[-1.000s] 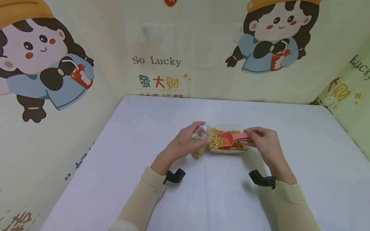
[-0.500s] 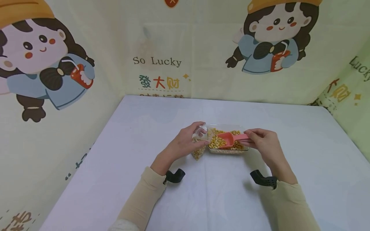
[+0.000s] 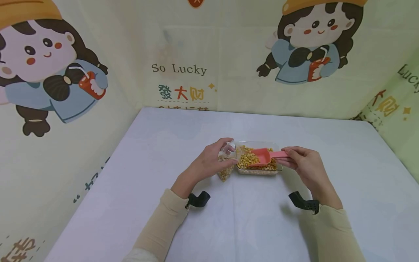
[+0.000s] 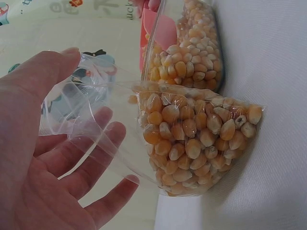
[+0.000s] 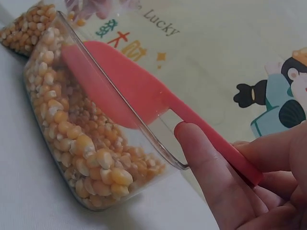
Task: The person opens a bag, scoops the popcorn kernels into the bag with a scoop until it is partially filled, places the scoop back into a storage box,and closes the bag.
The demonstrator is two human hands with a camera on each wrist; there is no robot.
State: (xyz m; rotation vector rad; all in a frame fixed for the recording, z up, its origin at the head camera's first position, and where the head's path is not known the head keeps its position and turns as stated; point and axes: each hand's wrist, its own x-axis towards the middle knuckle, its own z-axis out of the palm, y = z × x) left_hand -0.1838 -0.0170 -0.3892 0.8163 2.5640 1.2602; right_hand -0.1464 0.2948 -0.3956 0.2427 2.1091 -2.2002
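My left hand (image 3: 208, 159) holds a clear plastic bag (image 4: 194, 141) by its upper part, thumb and spread fingers around the loose film. Corn kernels fill the bag's lower end, which is near the tabletop. Right beside it stands a clear rectangular container (image 5: 62, 184) partly filled with corn kernels (image 5: 103, 167). My right hand (image 3: 302, 162) pinches the handle of a pink scoop (image 3: 264, 156) between thumb and fingers. In the head view the scoop's bowl lies over the container, with kernels at its front edge. How much the scoop carries is partly hidden in the wrist views.
A white-covered table (image 3: 183, 131) surrounds the container. Behind and beside it hangs a pale printed cloth (image 3: 235, 54) with cartoon figures and lettering. A black wrist mount (image 3: 199, 199) sits on the left forearm, another wrist mount (image 3: 303, 202) on the right.
My right hand and the scoop have shifted slightly right, and more kernels show left of the scoop's bowl. The left hand, bag and container stay nearly in place.
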